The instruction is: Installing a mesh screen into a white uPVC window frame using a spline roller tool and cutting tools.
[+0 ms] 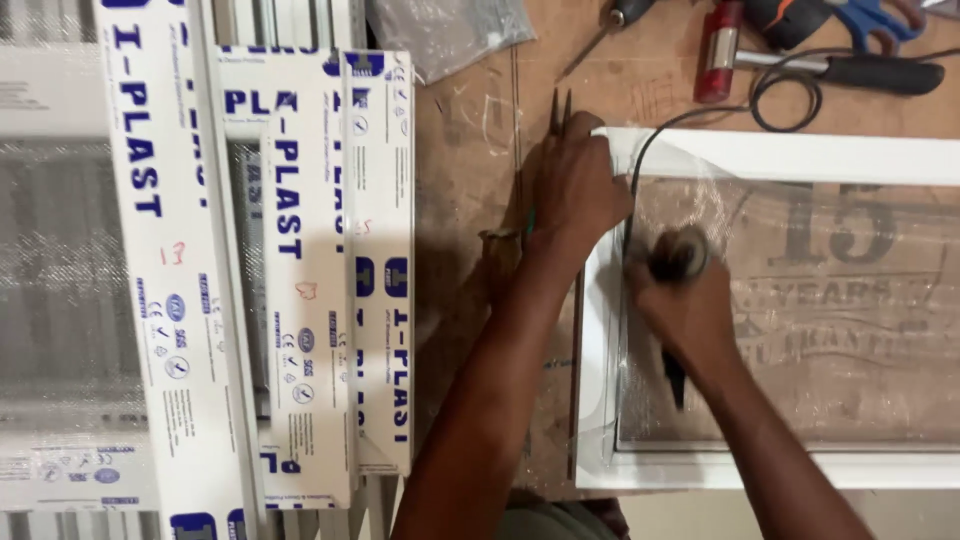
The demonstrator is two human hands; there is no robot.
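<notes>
Pressing flat-fingered on the white frame (600,300)'s corner, the left hand (578,190); just inside it, the right hand (690,305) grips a dark roller tool (678,255).

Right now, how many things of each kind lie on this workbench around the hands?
White window frame: 1
White profile lengths: 3 clearly seen
Hammer: 1
Red can: 1
Screwdriver: 1
Black cord: 1
Total: 8
</notes>
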